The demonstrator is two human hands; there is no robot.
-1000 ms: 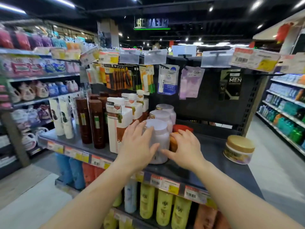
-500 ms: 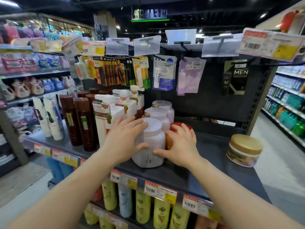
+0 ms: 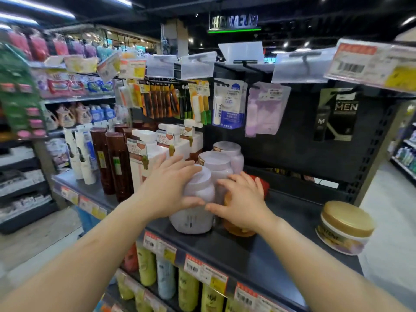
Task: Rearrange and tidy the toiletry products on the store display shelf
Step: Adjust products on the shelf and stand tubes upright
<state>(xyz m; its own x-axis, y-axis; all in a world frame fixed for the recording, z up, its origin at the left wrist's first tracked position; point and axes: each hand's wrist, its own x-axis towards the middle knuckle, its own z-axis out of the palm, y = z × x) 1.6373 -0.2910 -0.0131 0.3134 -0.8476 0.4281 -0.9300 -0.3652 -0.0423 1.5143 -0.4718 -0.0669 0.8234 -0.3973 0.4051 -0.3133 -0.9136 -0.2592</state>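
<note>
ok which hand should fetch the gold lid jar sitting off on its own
Right. The right hand is nearer the gold-lidded jar, which stands alone at the shelf's right end; the left hand grips the front white jar.

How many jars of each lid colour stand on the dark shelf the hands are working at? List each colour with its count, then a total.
White-lidded jars: 3
Red-lidded jar: 1
Gold-lidded jar: 1
Total: 5

The dark shelf (image 3: 265,251) bore white jars (image 3: 193,212); brown bottles (image 3: 112,161); white tubes (image 3: 83,154); a gold-lidded tub (image 3: 344,228).
</note>
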